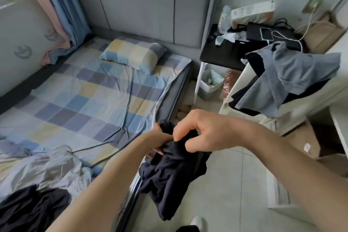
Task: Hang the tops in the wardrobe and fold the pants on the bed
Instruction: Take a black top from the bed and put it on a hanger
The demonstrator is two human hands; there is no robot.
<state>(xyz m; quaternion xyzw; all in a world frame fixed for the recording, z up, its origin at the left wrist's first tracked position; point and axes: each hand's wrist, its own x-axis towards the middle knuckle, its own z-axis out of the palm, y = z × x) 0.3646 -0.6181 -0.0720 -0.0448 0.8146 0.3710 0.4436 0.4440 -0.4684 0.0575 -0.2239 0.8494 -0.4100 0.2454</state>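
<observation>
Nearest the camera, both bare forearms reach forward and meet over the gap between the bed and the tiled floor, where the two hands share one bunched dark garment. The left hand has its grip closed round the top of the cloth, fingers mostly buried in it; the right hand pinches the same bundle just beside it, thumb and curled fingers drawn together on a fold. Everything below hangs crumpled, straight down from the two grips, so the garment's long axis runs vertically and slightly toward the camera; whether it is a top or pants cannot be told while it is bunched. The bed lies to the left of the hands, close by the left one; a grey shirt draped over white furniture sits to the upper right. Spreading the hands apart would likely open the cloth enough to identify it.
</observation>
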